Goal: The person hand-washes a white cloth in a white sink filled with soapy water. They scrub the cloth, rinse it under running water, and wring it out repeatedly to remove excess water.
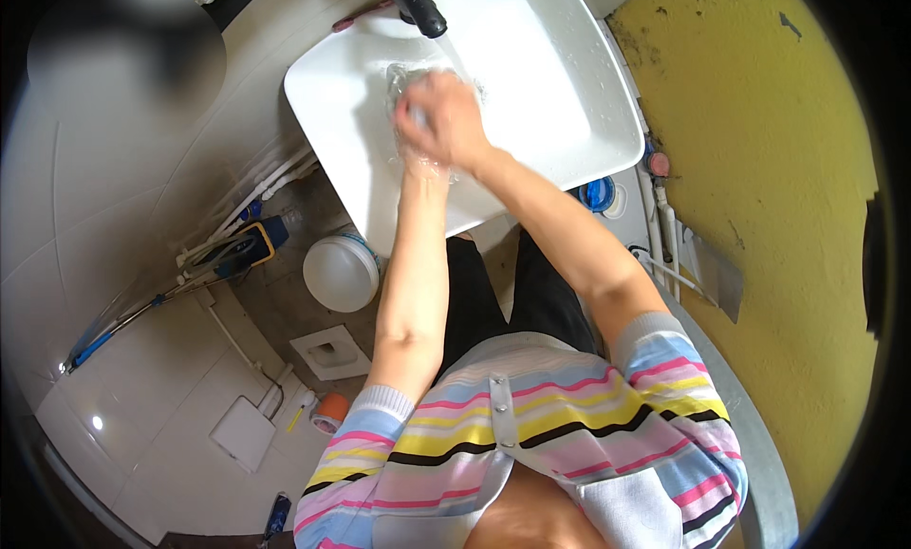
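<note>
Over a white sink (531, 136), my two hands meet under a thin stream of water (455, 57) from a black faucet (424, 18). My right hand (451, 117) lies on top, its fingers curled and closed around something pale and shiny that I cannot make out. Beneath it, my left hand (416, 150) is mostly covered, and its fingers are hidden. Motion blurs both hands. Clear splashes and wet glints show around the fingers and wrists.
A white bucket (342, 272) stands on the floor left of my legs, near a squat toilet (330, 352). Mop handles (142, 312) lean at the left wall. On the right are a yellow wall (769, 169), white pipes (669, 231) and a blue lid (597, 194).
</note>
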A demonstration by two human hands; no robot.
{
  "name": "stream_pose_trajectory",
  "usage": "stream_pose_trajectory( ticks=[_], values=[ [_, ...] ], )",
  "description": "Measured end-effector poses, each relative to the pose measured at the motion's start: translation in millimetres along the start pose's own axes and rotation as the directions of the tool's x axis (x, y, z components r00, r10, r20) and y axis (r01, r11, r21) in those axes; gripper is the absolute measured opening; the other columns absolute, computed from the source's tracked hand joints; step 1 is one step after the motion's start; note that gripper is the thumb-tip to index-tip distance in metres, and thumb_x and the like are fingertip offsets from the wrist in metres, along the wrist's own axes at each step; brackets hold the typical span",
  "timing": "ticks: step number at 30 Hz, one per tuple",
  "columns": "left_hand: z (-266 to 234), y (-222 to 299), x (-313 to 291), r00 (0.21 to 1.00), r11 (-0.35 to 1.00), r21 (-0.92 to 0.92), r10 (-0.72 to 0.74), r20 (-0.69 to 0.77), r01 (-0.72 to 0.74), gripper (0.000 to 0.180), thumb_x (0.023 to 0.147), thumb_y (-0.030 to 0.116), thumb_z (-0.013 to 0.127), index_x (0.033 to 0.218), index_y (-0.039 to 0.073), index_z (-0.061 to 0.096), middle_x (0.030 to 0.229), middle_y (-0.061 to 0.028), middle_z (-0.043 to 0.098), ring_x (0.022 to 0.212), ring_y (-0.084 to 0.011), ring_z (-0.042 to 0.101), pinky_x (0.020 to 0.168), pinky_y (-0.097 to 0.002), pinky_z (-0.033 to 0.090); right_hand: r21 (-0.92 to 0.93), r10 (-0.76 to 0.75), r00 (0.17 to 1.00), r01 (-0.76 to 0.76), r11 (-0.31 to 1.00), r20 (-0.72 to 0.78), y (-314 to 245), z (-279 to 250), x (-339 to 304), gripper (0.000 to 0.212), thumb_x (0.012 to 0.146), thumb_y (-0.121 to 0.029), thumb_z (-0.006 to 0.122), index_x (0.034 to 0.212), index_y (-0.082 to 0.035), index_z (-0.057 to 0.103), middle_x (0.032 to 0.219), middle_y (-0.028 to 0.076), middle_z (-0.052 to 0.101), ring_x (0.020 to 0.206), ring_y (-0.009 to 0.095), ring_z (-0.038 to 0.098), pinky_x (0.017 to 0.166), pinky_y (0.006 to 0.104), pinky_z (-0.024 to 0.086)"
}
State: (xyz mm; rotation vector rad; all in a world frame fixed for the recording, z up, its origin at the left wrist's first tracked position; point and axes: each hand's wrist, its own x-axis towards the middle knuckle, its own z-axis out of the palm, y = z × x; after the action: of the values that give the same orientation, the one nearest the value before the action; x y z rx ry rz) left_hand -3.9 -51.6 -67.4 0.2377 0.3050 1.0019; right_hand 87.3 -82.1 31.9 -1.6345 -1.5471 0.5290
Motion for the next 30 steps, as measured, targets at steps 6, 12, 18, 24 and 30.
stream_pose_trajectory(
  ticks=[6,12,18,24,30],
  values=[
    [59.8,14.4,-18.8,0.899,0.900,0.360,-0.072,-0.432,0.245,0.083,0.084,0.075,0.040,0.138,0.012,0.041,0.135,-0.0082,0.044,0.128,-0.0229,0.042,0.105,-0.0433,0.037,0.300,0.195,0.981,-0.179,0.937,-0.022,17.1,11.2,-26.0,0.040,0.079,-0.013,0.055,0.118,-0.013,0.065,0.128,0.018,0.058,0.119,0.031,0.055,0.108,0.0439,0.035],
    [71.6,-16.8,-9.9,0.862,0.864,0.388,-0.097,-0.497,0.321,0.068,0.093,0.063,0.036,0.144,0.018,0.033,0.146,-0.0050,0.035,0.133,-0.0248,0.036,0.108,-0.0444,0.031,0.231,0.401,0.877,-0.346,0.909,-0.264,38.0,14.6,10.9,0.040,0.076,-0.027,0.062,0.110,-0.007,0.067,0.118,0.023,0.060,0.118,0.043,0.050,0.110,0.0447,0.031],
    [68.4,-2.4,-31.7,0.943,0.900,0.406,-0.019,-0.333,0.161,0.062,0.096,0.057,0.031,0.147,0.021,0.029,0.149,-0.0049,0.032,0.138,-0.0234,0.032,0.112,-0.0438,0.028,0.222,0.134,0.985,-0.108,0.969,-0.107,-15.8,5.8,-47.3,0.030,0.084,-0.027,0.057,0.102,-0.005,0.067,0.100,0.024,0.064,0.103,0.043,0.057,0.097,0.0463,0.041],
    [92.9,-9.9,-23.1,0.881,0.898,0.327,-0.124,-0.456,0.295,0.061,0.095,0.050,0.038,0.144,0.014,0.033,0.145,-0.0067,0.038,0.135,-0.0248,0.033,0.110,-0.0451,0.029,0.200,0.332,0.943,-0.318,0.927,-0.039,55.9,2.0,8.3,0.028,0.089,-0.027,0.052,0.091,-0.002,0.066,0.095,0.026,0.064,0.092,0.042,0.060,0.086,0.0488,0.045],
    [66.7,68.7,-49.6,0.785,0.695,0.669,0.249,-0.568,0.264,0.064,0.091,0.041,0.053,0.138,0.002,0.035,0.133,-0.0171,0.038,0.130,-0.0349,0.035,0.101,-0.0587,0.038,-0.123,0.472,0.807,-0.541,0.832,-0.354,115.9,-49.9,-15.9,0.036,0.092,-0.033,0.053,0.114,-0.005,0.060,0.104,0.023,0.062,0.096,0.036,0.061,0.086,0.0454,0.048]
  ],
)
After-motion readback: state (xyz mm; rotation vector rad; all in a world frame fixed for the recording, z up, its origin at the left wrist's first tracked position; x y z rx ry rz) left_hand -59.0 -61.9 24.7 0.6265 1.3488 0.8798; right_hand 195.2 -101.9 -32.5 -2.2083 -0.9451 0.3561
